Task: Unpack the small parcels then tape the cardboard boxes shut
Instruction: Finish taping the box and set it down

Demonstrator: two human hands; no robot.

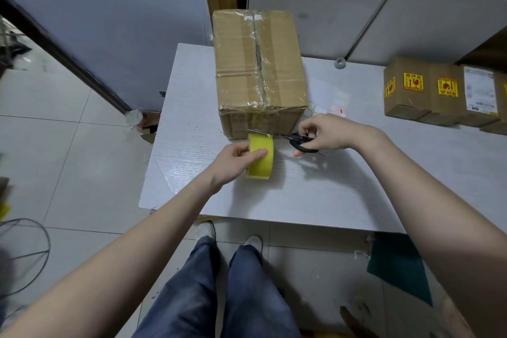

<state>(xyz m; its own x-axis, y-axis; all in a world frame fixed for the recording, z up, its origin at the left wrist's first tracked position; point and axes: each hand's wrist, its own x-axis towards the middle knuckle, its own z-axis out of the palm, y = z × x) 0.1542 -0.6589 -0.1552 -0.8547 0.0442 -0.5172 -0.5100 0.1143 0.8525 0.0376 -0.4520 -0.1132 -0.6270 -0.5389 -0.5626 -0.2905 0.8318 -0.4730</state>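
**Cutting the tape at the near face of the sealed box**

Head view. One large cardboard box (260,68) stands on the white table (356,186), its long axis running away from the viewer. Its top flaps are closed, and clear tape runs along the centre seam and across the top. Its near face lies just beyond both hands.

The left hand (236,163) grasps one roll of yellow tape (262,160), fingers curled over the outer band. The roll stands on edge at the foot of the box, its hole facing left and right. A short length of tape stretches from the top of the roll toward the near face of the box.

The right hand (326,133) grips one pair of black-handled scissors (299,141), fingers through the loops. The blades point left, along the near face of the box, and meet the stretched tape just above the roll.

Three small cardboard boxes (439,93) stand in a row at the right end of the table, well apart from the large box. They carry yellow-and-red handling stickers, and one bears a white label. One sheet of blank labels (329,96) lies flat just right of the large box.
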